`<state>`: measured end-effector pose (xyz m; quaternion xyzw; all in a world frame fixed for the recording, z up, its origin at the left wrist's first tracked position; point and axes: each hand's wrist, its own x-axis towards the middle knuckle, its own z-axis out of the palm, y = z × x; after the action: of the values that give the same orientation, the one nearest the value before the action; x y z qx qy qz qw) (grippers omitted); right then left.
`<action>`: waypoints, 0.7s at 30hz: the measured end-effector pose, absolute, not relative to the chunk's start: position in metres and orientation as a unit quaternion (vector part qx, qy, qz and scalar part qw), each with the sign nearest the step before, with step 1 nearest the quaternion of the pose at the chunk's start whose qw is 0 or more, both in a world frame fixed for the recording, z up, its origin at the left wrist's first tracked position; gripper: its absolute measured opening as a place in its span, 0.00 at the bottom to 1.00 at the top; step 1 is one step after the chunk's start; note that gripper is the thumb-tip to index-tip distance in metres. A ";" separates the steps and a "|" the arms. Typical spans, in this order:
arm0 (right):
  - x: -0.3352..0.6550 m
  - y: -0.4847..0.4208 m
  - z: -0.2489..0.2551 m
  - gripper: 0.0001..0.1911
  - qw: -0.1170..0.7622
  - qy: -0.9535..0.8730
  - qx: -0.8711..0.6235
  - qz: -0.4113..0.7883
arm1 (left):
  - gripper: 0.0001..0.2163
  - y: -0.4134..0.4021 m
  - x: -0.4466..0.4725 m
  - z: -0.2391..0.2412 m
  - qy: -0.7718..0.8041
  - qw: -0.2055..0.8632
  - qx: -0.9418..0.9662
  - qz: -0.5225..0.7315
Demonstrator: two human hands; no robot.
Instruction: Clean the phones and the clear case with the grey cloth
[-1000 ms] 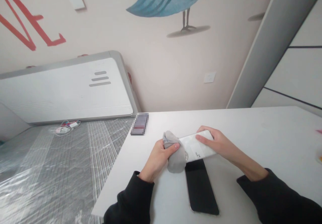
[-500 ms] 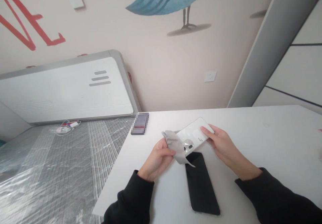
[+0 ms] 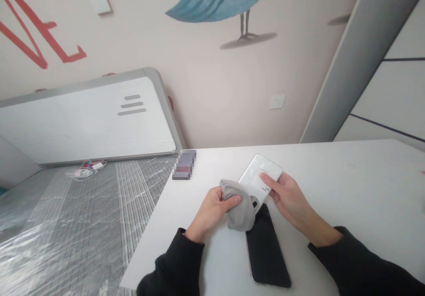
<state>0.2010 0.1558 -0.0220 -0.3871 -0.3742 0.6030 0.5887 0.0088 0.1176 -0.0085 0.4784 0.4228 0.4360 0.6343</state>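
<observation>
My left hand [image 3: 214, 209] pinches a soft grey cloth [image 3: 241, 211], which covers part of the camera end of a white phone [image 3: 259, 177]. Thumb on its back, my right hand [image 3: 286, 194] grips that phone near its right end, with the back and camera lenses turned up. Just below both hands a second phone [image 3: 268, 251], with a black screen and a clear case edge, lies on the white table [image 3: 332, 176]. The cloth hangs over its top end.
At the table's back left corner lies a small blurred-out purplish item [image 3: 184, 165]. Left of the table is a plastic-covered bed [image 3: 83, 225] with a cable bundle [image 3: 86, 170] on it. A wall socket [image 3: 277, 101] sits behind the table.
My left hand has moved slightly right and brought the cloth further over the white phone's camera end. The white phone has turned a little steeper. The black-screen phone stays put.
</observation>
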 end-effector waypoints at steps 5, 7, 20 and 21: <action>0.196 0.150 -0.023 0.31 0.583 -0.386 -0.406 0.589 | 0.19 0.119 0.010 -0.012 0.496 0.535 0.500 0.468; 0.195 0.149 -0.025 0.31 0.581 -0.378 -0.415 0.589 | 0.14 0.118 0.014 -0.011 0.509 0.497 0.505 0.488; 0.173 0.117 -0.023 0.30 0.453 -0.539 -0.379 0.601 | 0.23 0.107 0.029 0.005 0.419 0.520 0.478 0.571; 0.171 0.116 -0.023 0.30 0.447 -0.539 -0.379 0.605 | 0.25 0.108 0.028 0.006 0.414 0.533 0.462 0.576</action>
<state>0.1714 0.1158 -0.0234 -0.3794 -0.5388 0.6051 0.4469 0.0282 0.1080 0.0058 0.4616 0.4139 0.5758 0.5330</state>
